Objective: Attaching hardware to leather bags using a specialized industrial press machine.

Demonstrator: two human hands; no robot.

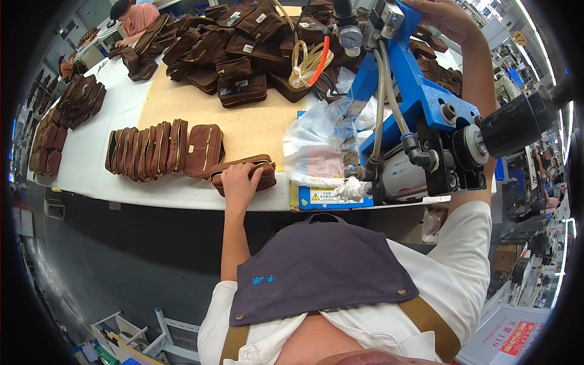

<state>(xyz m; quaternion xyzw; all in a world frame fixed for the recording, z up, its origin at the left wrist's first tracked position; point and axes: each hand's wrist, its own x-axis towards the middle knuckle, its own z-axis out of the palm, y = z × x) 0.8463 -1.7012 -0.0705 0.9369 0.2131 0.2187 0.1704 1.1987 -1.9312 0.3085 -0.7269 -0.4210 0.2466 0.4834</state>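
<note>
A brown, rounded rectangular fabric pouch (pixel 267 176) lies at the near edge of the white-and-tan surface (pixel 125 103), its long axis running left to right, the right end slightly farther away, its zipper along the upper side. Of the hands, the left hand (pixel 238 177) curves over it, partly closed, thumb apart from fingers; the right hand (pixel 447 21) reaches behind the blue metal press (pixel 426 85), its grip hidden. Leftward, similar brown pouches (pixel 146 152) stand in a row, long axes pointing away; their contents cannot be seen.
</note>
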